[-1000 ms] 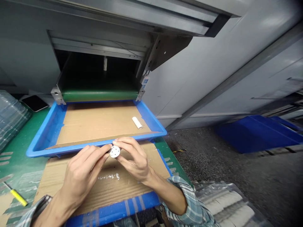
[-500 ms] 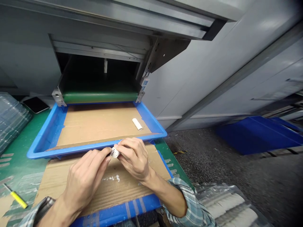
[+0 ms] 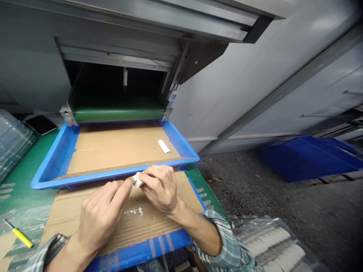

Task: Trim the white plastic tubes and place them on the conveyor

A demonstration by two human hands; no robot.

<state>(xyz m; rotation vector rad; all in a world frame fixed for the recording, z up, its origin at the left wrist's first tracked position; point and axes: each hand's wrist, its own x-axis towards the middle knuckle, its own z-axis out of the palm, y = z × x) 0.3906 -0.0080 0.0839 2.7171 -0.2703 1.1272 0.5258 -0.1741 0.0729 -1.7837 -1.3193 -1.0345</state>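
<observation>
The green surface (image 3: 27, 160) is overlaid at its far side by a blue tray (image 3: 51, 184) and, nearer, by a cardboard sheet (image 3: 147, 226). The left hand (image 3: 102, 211) and right hand (image 3: 161, 189) are closed at the fingertips. A yellow-handled tool (image 3: 22, 238) is laid at near left. One white cylinder (image 3: 163, 146) is located inside the tray, at right. A white piece (image 3: 137, 180) is pinched by both hands, above the sheet, just nearer than the tray.
</observation>
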